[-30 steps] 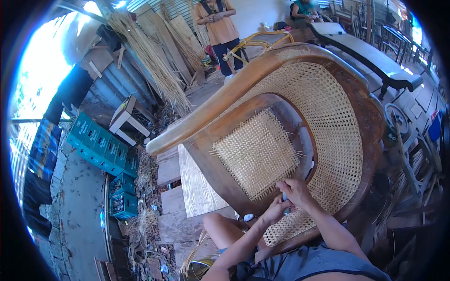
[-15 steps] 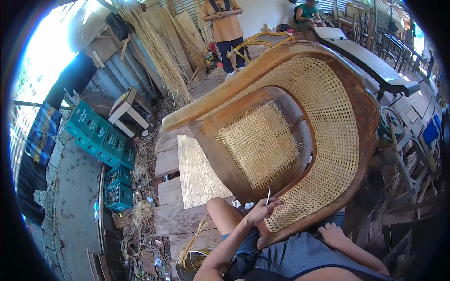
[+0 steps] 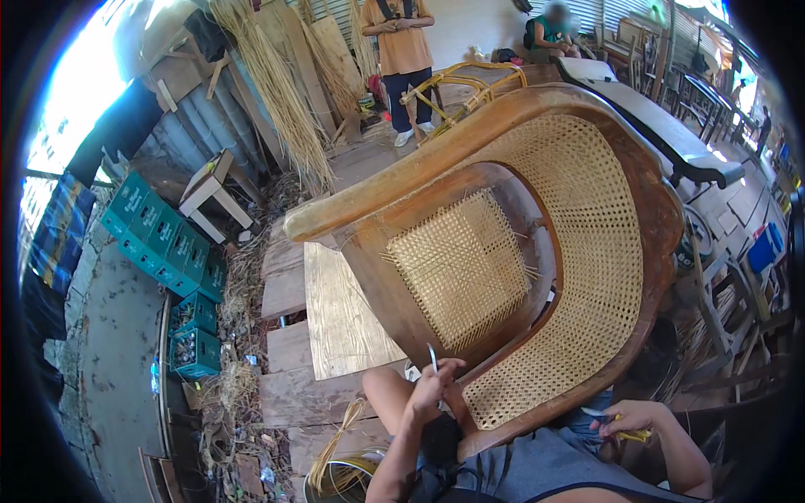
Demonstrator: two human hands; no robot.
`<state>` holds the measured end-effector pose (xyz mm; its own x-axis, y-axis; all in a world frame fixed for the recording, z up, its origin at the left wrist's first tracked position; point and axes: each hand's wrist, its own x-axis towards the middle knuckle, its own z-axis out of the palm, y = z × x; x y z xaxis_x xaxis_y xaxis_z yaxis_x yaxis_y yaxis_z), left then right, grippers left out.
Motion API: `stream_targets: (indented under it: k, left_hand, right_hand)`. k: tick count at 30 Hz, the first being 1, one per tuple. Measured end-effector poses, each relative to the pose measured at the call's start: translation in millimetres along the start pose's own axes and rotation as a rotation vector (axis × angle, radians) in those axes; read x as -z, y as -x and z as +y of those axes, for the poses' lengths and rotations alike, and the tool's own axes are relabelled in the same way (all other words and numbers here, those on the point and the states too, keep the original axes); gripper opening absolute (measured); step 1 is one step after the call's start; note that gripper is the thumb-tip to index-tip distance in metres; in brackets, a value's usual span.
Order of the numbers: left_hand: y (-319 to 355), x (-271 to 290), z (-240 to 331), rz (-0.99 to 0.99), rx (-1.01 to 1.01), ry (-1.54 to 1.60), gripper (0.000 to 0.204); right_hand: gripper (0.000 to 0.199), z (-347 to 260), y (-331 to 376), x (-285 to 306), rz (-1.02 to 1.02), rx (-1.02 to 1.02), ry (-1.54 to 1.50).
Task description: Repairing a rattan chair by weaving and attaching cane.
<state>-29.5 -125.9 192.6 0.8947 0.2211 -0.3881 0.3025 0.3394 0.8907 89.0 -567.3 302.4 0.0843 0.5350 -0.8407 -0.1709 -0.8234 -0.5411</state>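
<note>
A wooden armchair (image 3: 366,208) with a curved woven cane back (image 3: 587,218) lies tilted before me, against my lap. A square of woven cane (image 3: 461,268) covers the middle of its seat, loose strand ends sticking out at the edges. My left hand (image 3: 436,384) is closed round a slim, pale metal tool (image 3: 433,356), near the seat's front edge and the arm's end. At the right, just beyond the chair's lower rim, my right hand (image 3: 636,417) grips a yellow-handled tool (image 3: 639,435) with a grey metal tip; its exact kind is unclear.
A bucket (image 3: 340,482) with cane strands (image 3: 340,440) stands at my left knee. A plywood sheet (image 3: 344,323) lies on the planks. Green crates (image 3: 163,239) are stacked left. Two people (image 3: 396,50) (image 3: 549,33) are beyond the chair, near a rattan frame (image 3: 470,84) and a long bench (image 3: 646,117).
My left hand has moved left with the slim tool, away from the cane back. My right hand has risen outward from beside the chair and now shows a yellow-handled tool.
</note>
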Motion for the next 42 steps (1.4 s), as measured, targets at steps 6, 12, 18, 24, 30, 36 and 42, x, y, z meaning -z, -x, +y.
stream_targets:
  k: [6, 12, 18, 24, 30, 36, 42]
  left_hand:
    - [-44, 28, 43, 0.162, -0.256, -0.007, 0.026]
    - [-97, 56, 125, 0.407, -0.591, -0.551, 0.029]
    - [-150, 77, 180, 0.700, -0.955, -1.013, 0.034]
    - [-166, 102, 177, 0.823, -0.927, -0.854, 0.027]
    - [-185, 105, 178, 0.745, -0.841, -0.973, 0.022]
    - [-203, 108, 188, 0.708, -0.833, -1.274, 0.026]
    - [-199, 106, 196, 0.634, -0.788, -1.200, 0.018]
  right_hand:
    - [0.043, -86, -14, 34, 0.049, 0.194, -0.127]
    - [0.041, -171, -128, 37, 0.154, 0.475, 0.513]
    - [0.044, -256, -191, 33, 0.115, 0.499, 0.497]
    - [0.033, -306, -235, 53, 0.304, 0.546, 0.213]
    - [0.023, -353, -287, 67, 0.285, 0.680, 0.018]
    - [0.015, -393, -315, 66, 0.182, 0.679, -0.289]
    - [0.012, -410, -324, 65, 0.159, 0.728, -0.250]
